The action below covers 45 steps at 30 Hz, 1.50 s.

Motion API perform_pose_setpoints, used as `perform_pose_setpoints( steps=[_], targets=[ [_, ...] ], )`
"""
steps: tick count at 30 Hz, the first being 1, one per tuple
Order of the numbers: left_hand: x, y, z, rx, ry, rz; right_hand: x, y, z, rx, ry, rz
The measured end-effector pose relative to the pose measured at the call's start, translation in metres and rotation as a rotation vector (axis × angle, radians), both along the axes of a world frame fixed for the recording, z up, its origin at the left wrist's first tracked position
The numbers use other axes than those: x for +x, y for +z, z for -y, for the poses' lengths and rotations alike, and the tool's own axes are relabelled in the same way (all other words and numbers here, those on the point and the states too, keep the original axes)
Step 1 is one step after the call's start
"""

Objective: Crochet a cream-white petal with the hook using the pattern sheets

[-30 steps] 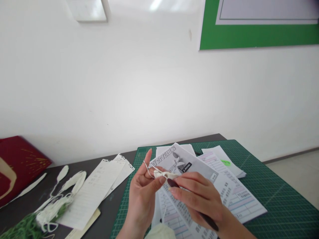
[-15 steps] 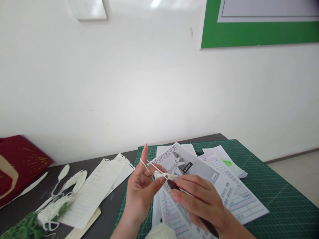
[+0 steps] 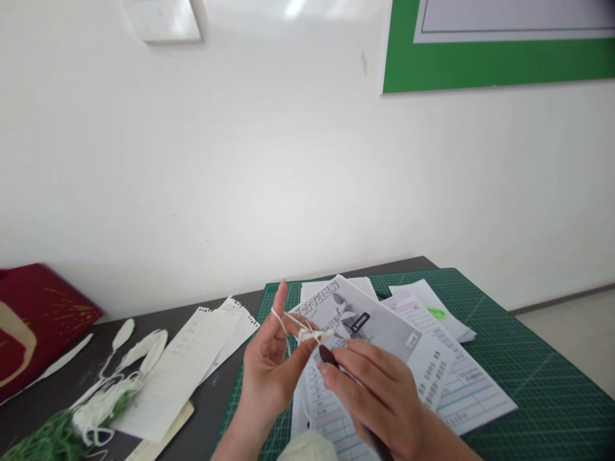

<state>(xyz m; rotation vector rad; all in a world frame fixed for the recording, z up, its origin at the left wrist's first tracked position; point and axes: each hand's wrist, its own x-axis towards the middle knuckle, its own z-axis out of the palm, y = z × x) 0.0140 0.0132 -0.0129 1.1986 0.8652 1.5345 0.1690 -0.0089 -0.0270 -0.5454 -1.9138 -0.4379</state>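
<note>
My left hand (image 3: 271,368) is raised over the green cutting mat (image 3: 528,371), forefinger up with white yarn (image 3: 283,323) looped round it; thumb and fingers pinch a small cream crocheted piece (image 3: 314,334). My right hand (image 3: 372,397) is closed round a dark-handled crochet hook (image 3: 329,357), its tip at the cream piece. A cream yarn ball (image 3: 307,447) shows at the bottom edge, below the hands.
Printed pattern sheets (image 3: 384,339) lie fanned on the mat. Lined torn paper (image 3: 187,371) rests on the dark table (image 3: 62,390) to the left, with cream crocheted petals (image 3: 139,349), green and white yarn (image 3: 62,429) and a red bag (image 3: 33,320). A white wall rises behind.
My right hand and the hook shifted slightly left and down toward the left hand. My left forefinger stays raised with the yarn looped on it.
</note>
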Motion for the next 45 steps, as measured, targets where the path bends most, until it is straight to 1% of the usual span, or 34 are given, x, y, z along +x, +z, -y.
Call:
perform_pose_setpoints(
  steps=[3,8,12,15,19,24,28,32,35,38,41,45],
  targets=[
    [-0.004,0.001,-0.003,-0.029,-0.036,-0.024,0.002,-0.001,-0.003,-0.059,0.094,-0.057],
    [-0.010,0.000,-0.008,-0.055,-0.058,-0.068,0.006,0.009,-0.004,-0.192,0.214,-0.171],
    [-0.013,-0.002,-0.010,-0.084,-0.085,-0.066,0.012,0.015,-0.001,-0.290,0.283,-0.192],
    [-0.015,-0.002,-0.009,-0.126,-0.147,-0.033,0.016,0.017,0.000,-0.352,0.299,-0.228],
    [-0.016,0.001,-0.006,-0.194,-0.230,0.014,0.020,0.017,0.001,-0.479,0.320,-0.332],
    [-0.018,0.006,-0.002,-0.271,-0.344,0.055,0.025,0.011,-0.002,-0.647,0.407,-0.477],
    [-0.021,0.006,-0.004,-0.295,-0.462,0.082,0.028,0.009,-0.002,-0.730,0.484,-0.544],
    [-0.022,0.006,-0.005,-0.309,-0.520,0.089,0.026,0.007,-0.004,-0.841,0.536,-0.666],
    [-0.022,0.008,-0.003,-0.296,-0.515,0.078,0.023,0.004,-0.009,-0.978,0.609,-0.847],
    [-0.020,0.011,0.000,-0.262,-0.467,0.083,0.018,0.002,-0.015,-1.121,0.713,-1.053],
    [-0.018,0.009,0.000,-0.124,-0.403,0.035,0.013,0.001,-0.019,-1.253,0.770,-1.243],
    [-0.016,-0.001,-0.004,0.094,-0.276,-0.022,0.004,-0.001,-0.020,-1.402,0.799,-1.467]
  ],
)
